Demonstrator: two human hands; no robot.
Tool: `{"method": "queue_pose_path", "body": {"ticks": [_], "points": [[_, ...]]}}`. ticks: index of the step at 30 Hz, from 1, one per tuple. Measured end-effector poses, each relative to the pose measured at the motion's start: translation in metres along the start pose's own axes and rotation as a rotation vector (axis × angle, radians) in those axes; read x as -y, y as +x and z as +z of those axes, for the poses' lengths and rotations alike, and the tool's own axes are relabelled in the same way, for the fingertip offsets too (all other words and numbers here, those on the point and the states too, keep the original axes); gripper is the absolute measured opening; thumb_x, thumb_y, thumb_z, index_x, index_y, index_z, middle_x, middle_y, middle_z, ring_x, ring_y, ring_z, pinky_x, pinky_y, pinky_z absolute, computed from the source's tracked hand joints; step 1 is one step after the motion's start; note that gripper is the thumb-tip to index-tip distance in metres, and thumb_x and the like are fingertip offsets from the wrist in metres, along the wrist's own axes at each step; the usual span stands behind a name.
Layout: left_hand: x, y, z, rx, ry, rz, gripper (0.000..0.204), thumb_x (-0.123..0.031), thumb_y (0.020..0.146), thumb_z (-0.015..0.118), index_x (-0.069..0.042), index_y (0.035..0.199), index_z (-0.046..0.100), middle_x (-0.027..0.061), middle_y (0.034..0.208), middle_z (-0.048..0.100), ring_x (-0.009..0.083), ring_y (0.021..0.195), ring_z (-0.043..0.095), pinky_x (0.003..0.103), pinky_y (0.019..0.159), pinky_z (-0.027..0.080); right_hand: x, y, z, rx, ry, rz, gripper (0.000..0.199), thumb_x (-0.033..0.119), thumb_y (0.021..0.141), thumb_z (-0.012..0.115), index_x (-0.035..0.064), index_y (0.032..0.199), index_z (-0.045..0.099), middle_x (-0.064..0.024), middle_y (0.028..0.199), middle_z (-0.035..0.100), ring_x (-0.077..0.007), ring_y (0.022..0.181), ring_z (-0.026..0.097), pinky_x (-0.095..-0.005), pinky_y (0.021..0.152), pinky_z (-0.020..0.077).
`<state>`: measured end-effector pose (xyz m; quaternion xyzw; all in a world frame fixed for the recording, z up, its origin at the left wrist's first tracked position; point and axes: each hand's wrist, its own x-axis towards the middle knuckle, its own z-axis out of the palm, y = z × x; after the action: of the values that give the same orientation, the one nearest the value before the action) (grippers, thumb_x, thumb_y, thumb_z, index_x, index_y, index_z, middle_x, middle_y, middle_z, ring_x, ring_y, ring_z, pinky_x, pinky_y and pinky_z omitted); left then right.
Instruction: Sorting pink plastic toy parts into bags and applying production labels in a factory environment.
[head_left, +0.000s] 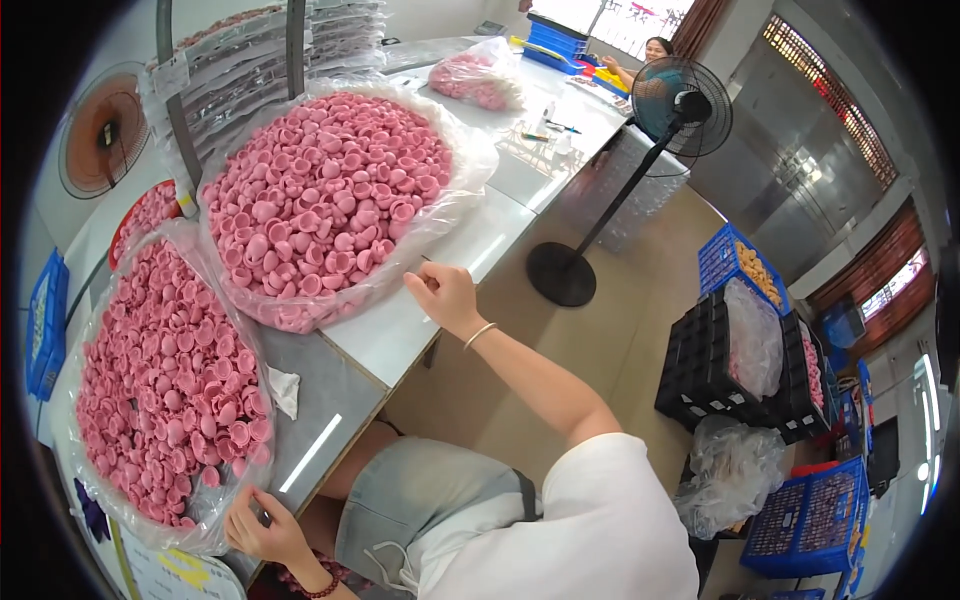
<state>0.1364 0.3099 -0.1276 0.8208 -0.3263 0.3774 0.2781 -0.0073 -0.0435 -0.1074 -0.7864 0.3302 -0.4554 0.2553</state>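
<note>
Two clear plastic bags lie wide on the grey table, heaped with small pink cup-shaped pieces. My left hand (268, 530), with a dark red bead bracelet, is by the lower edge of the nearer bag (215, 522). Its fingers are curled, and a small dark spot shows between them; what it holds cannot be made out. Pink pieces (170, 400) fill that bag. Beside the edge of the farther bag (470, 165) is my right hand (447, 297), with a bangle at the wrist. It is closed in a loose fist, and its fingertips are hidden.
A crumpled white tissue (284, 391) lies beside the nearer bag. Stacked trays (340, 45) rise behind, near a wall fan (104, 135). A standing fan (562, 274) is on the floor, with black crates (695, 365) and blue crates (805, 520) at right. Another person sits far back.
</note>
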Motion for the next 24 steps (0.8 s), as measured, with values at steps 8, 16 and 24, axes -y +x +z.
{"method": "queue_pose_path", "body": {"ticks": [8,16,24], "points": [[0.000,0.005,0.009,-0.028,0.004,0.004,0.008,-0.005,0.075,0.058,-0.008,0.083,0.059,0.0071,0.077,0.056,0.0274,0.072,0.053,0.037,0.069,0.039,-0.007,0.006,-0.001,0.035,0.041,-0.012,0.028,0.024,0.075,0.063,0.0040,0.058,0.054,-0.0100,0.048,0.048,-0.0225,0.042,0.048,-0.0328,0.042,0.0365],[-0.035,0.025,-0.017,0.040,0.354,-0.093,0.018,-0.022,0.079,0.063,-0.005,0.079,0.063,0.0105,0.082,0.062,0.0285,0.072,0.060,0.041,0.071,0.048,0.006,-0.003,-0.004,0.019,0.122,-0.124,0.022,0.012,0.070,0.067,0.0071,0.056,0.051,-0.0067,0.048,0.043,-0.0204,0.040,0.043,-0.0310,0.039,0.0328],[-0.014,0.001,0.002,0.161,0.114,-0.181,0.024,-0.007,0.080,0.054,0.004,0.100,0.053,0.0204,0.107,0.045,0.0354,0.101,0.044,0.043,0.088,0.035,-0.002,0.014,-0.021,0.216,0.234,-0.010,0.006,0.003,0.071,0.060,0.0011,0.075,0.063,-0.0042,0.049,0.042,-0.0102,0.043,0.042,-0.0236,0.041,0.0340]]}}
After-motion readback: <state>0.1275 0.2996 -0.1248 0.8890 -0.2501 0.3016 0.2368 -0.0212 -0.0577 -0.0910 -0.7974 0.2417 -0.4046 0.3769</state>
